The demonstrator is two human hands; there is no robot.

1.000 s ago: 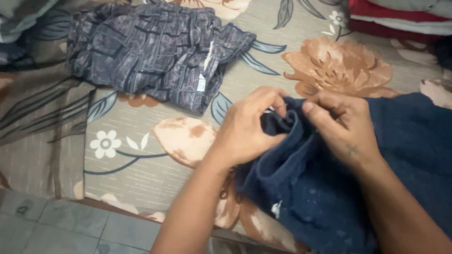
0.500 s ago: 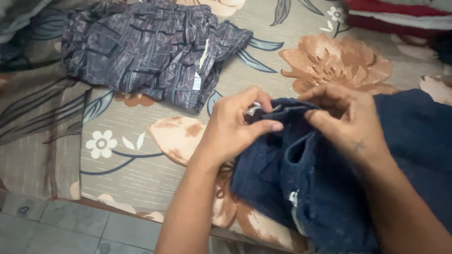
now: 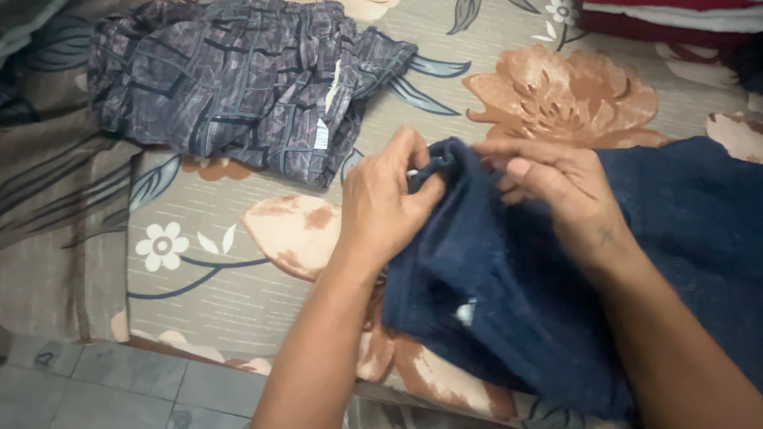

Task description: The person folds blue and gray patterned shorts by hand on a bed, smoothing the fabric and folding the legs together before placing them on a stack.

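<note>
two bare hands are recorded at work on one dark blue garment (image 3: 556, 318), which is spread over the right half of a bed near its front edge and is partly covered by both forearms.

item 1: left hand (image 3: 385, 210). it is closed, with thumb and fingers pinched on a bunched fold at the garment's upper edge; the fold is lifted slightly off the bed.

item 2: right hand (image 3: 560, 187). it is half curled, with fingertips pressed into the same bunched edge just beside the left hand; the thumb is extended toward the left hand. whether cloth is actually pinched under the fingers cannot be told, since they are hidden by the fabric.

item 3: small pale tag (image 3: 466, 312). it is seen on the garment's surface below the hands, near the front edge of the bed.

item 4: floral bedsheet (image 3: 238, 262). it is beige with brown blossoms, grey leaves and small white flowers, and everything listed is borne by it.

item 5: grey-purple patterned garment (image 3: 230, 79). it is crumpled at the upper left, well apart from the hands, with a white label shown at its edge.

item 6: folded red and white cloth (image 3: 668, 16). it is placed at the top right corner.

item 7: grey tiled floor (image 3: 103, 389). it is visible beneath the bed's lower left edge.
</note>
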